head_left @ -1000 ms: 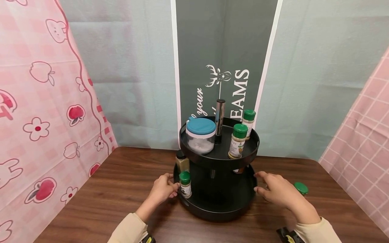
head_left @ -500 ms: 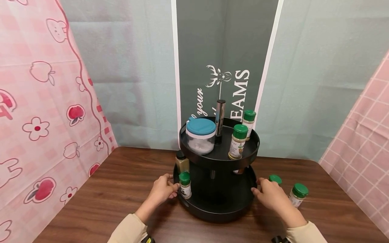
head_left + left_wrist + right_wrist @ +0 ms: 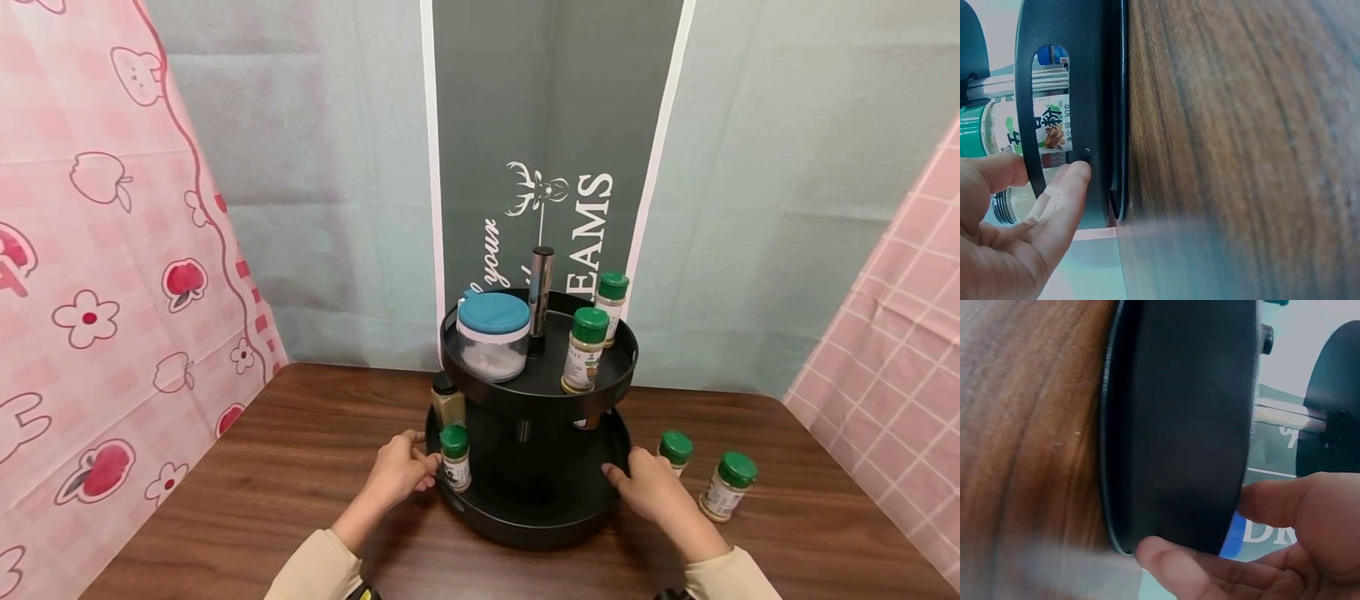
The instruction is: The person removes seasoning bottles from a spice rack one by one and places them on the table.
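Observation:
A black two-tier round spice rack (image 3: 528, 531) stands on the wooden table, a metal post through its middle. My left hand (image 3: 399, 469) pinches the lower tray's left rim, thumb at its top edge beside a handle cutout, fingers against the outer wall (image 3: 1088, 94). Close to that thumb, a green-capped seasoning bottle (image 3: 456, 471) stands inside the tray. My right hand (image 3: 660, 492) holds the same tray's right rim, thumb over the edge and fingers outside the wall (image 3: 1191, 425). Behind the left-hand bottle is a black-capped bottle (image 3: 448, 408) of tan powder.
The upper tray (image 3: 536, 407) carries a blue-lidded jar (image 3: 492, 337) of white grains and two green-capped bottles, one in front (image 3: 583, 358). Two more green-capped bottles, one nearer me (image 3: 723, 492), stand on the table (image 3: 322, 433) right of my right hand. Fabric backdrops rise behind and at both sides.
My right hand has slid left and nearer to me along the lower tray's rim, uncovering the two bottles on the table. My left hand and the rack look the same.

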Available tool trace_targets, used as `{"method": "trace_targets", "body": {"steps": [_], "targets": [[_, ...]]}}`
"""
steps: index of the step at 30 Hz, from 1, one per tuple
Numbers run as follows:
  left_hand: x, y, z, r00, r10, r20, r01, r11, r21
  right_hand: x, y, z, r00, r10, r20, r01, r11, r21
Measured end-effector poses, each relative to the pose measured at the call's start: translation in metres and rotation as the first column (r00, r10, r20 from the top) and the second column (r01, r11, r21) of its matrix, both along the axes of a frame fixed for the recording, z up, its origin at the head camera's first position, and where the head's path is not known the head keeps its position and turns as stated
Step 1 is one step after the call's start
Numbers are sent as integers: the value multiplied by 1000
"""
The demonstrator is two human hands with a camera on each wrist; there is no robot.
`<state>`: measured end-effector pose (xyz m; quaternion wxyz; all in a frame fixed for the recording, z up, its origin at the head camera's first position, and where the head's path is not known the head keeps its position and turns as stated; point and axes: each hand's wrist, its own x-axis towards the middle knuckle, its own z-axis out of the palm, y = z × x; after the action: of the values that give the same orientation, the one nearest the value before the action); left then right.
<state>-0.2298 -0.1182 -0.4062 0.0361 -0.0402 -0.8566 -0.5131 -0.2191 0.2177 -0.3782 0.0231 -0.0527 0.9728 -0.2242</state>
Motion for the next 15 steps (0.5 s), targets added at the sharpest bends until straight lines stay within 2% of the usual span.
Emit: {"method": "trace_targets", "body": {"steps": [5,8,15], "targets": [[0,0,-1,1000,5,-6,-5,1000,-4,-2,0,-4,1000,-12,7,12,999,30],[-1,0,-1,1000,3,-6,-3,1000,-1,-2,0,-7,999,-23,-23,24,999,35],[-1,0,-1,1000,2,-5,-2,1000,-1,0,-1,-14,999,-43,8,43,999,-20]]}}
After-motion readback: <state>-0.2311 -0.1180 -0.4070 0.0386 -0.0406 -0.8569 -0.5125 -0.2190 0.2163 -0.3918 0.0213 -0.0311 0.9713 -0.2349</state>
